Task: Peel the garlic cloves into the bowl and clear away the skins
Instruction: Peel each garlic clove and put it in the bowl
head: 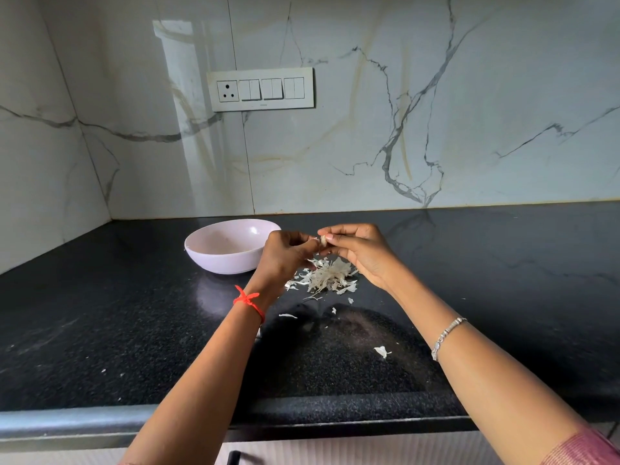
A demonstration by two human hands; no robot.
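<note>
Hands (285,255) (360,250) pinching garlic clove (323,240), roughly upright

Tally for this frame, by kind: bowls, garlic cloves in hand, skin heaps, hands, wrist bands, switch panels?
bowl: 1
garlic clove, pinched by both hands: 1
skin heap: 1
hands: 2, left hand and right hand
wrist bands: 2, red thread and silver bracelet
switch panel: 1
Total: 8

No text, number or sign can be read. Only candidate: 1 tiny dark brand mark (263,104) on the lower edge of the white switch plate (261,89), at 11 o'clock from the middle of the view. It is too small and blurred to make out.
</note>
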